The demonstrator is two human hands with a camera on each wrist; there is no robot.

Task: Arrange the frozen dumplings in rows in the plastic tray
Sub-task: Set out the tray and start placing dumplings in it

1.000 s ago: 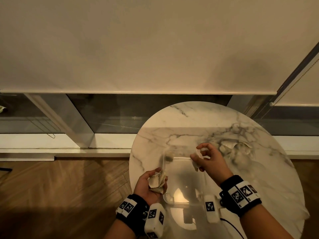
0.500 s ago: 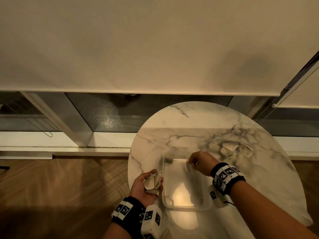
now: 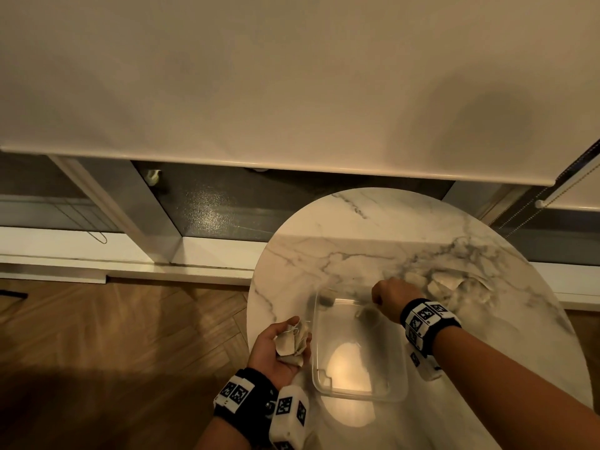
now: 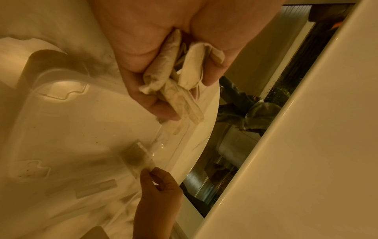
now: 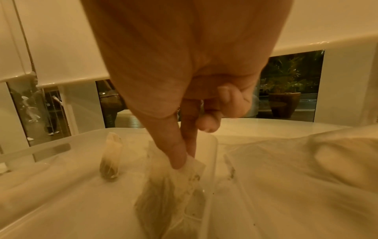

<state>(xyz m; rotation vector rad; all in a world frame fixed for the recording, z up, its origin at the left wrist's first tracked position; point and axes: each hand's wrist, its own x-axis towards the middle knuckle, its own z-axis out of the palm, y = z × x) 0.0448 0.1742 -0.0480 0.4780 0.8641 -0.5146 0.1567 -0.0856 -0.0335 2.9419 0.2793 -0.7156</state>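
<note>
A clear plastic tray (image 3: 404, 368) sits on the round marble table. One flat pale dumpling (image 3: 325, 300) stands in its far left corner, also seen in the right wrist view (image 5: 111, 158). My right hand (image 3: 378, 302) reaches into the tray's far end. Thumb and forefinger (image 5: 180, 155) pinch the top edge of a second dumpling (image 5: 174, 194), whose lower part rests on the tray floor. Left of the tray, my left hand (image 3: 293, 341) lies palm up and cups several dumplings (image 4: 174, 77).
More loose dumplings (image 3: 444, 284) lie in a pile on the table to the right of the tray, behind my right wrist. The table's left edge (image 3: 251, 319) runs just beside my left hand, with wood floor below. A window and blind stand behind the table.
My right hand has come down from above the tray's far right rim into the tray, carrying its dumpling down to the floor. The left hand has stayed put, still cupping its dumplings.
</note>
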